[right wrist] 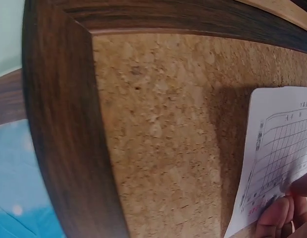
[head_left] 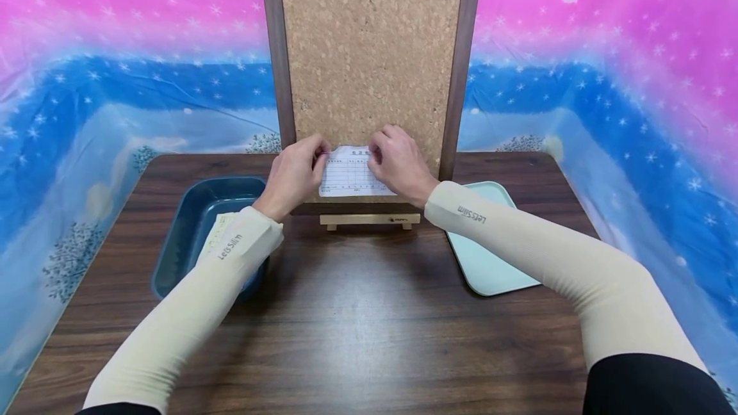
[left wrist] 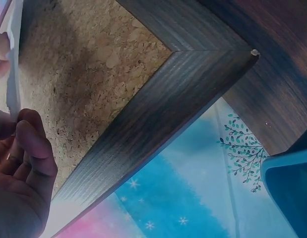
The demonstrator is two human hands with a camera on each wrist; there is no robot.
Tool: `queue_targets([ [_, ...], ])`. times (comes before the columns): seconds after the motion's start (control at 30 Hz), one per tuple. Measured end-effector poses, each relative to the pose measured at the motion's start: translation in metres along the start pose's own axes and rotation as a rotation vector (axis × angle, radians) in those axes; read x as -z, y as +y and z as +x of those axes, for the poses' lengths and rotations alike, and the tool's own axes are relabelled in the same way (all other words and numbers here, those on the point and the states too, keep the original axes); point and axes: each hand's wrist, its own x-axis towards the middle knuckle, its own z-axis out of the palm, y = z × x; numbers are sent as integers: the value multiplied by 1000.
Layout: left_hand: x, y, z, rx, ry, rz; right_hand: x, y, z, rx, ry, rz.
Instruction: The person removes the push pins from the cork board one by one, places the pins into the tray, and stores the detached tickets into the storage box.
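A white printed form (head_left: pixel 348 175) with a ruled table is held in front of the lower part of a framed cork board (head_left: pixel 371 63). My left hand (head_left: pixel 294 175) pinches the paper near its upper left corner between thumb and finger. On the other side my right hand (head_left: pixel 400 162) pinches its upper edge. The left wrist view catches the sheet (left wrist: pixel 14 64) edge-on, standing a little off the cork. In the right wrist view the sheet (right wrist: pixel 279 144) throws a shadow on the cork, and fingertips (right wrist: pixel 275 213) grip its border.
The board leans on a small wooden easel (head_left: pixel 369 219). At left stands a dark blue basin (head_left: pixel 179 235) with pale yellow paper (head_left: pixel 214 235) inside, partly under the left forearm. A mint-green tray (head_left: pixel 490 271) lies at right, partly under the right forearm. A patterned cloth (head_left: pixel 646 120) hangs behind the table.
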Motion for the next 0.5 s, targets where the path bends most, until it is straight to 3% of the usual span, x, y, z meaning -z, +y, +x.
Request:
queue_targets([
  [0.3,3,1,-1,-6,33,-30,8,11,-14,128,80,68],
  [0.5,12,0,0,-21,67,-75,21,18,-22,146,98,64],
])
